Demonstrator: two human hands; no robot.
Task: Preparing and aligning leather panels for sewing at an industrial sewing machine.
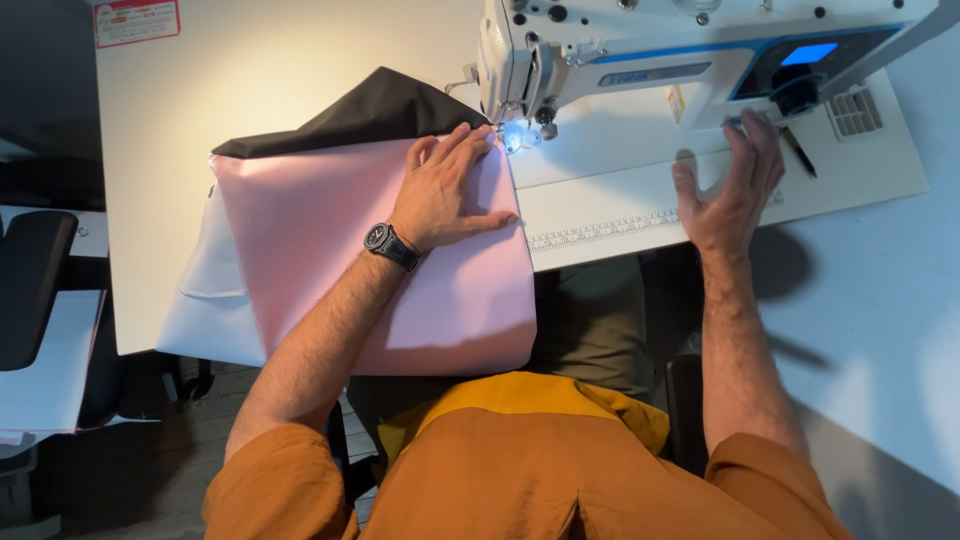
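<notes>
Two hands: both ours, one per side of the needle, neither one gripping anything.
Far left edge: black chair arm (30,285) w/ white sheets (55,370) below it, off the bench.
Bench (250,90): white top; the fabric stack sits at its front edge and hangs over toward our lap.
Fabric count: 3 layers seen – white piece (205,300) sticking out left, pink fabric (330,240) on top, black fabric (370,110) peeking out at the back.
Left hand (445,190): flat on the pink fabric, fingers spread apart, palm down, fingertips just beside the lit needle area (520,135). Pressing, not pinching. One wristwatch (390,245) on that wrist.
Machine: 1 white sewing machine (650,50) at the bench's back right, w/ a blue screen (810,52).
Ruler strip (620,228): 1, along the front edge of the machine bed.
Right hand (735,190): lifted over the machine bed, fingers apart, holding nothing; fingertips near a dark pen (800,152) and the machine's base.
Doing it well, we'd judge: keep the flat palm steady so the layers don't slip apart, edges lined up, fingertips clear of the needle.
</notes>
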